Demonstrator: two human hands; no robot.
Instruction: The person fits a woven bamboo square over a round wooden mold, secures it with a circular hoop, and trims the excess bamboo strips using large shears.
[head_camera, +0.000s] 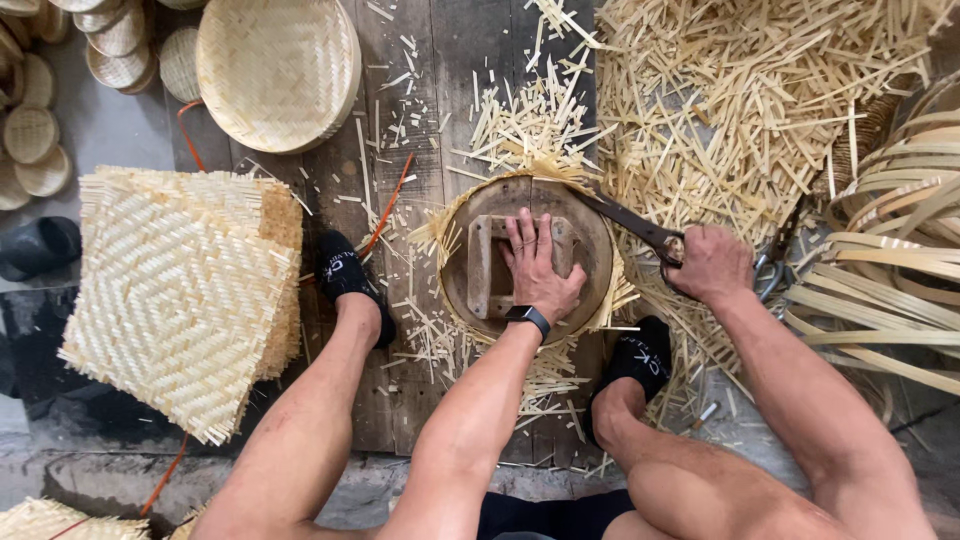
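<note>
My left hand (538, 268) presses flat on a round wooden mould (590, 235) that sits on the plank floor between my feet. A woven bamboo mat is trapped under the mould, and its cut strip ends (445, 232) stick out around the rim. My right hand (710, 264) grips the handles of large dark metal shears (630, 226), with the blades reaching to the mould's upper right edge. A dark watch is on my left wrist.
A stack of square woven bamboo mats (180, 290) lies at left. Round woven trays (278, 70) are stacked at the top, small woven discs (30, 135) at far left. Loose bamboo offcuts (740, 90) pile at upper right, coiled bamboo strips (900, 250) at right.
</note>
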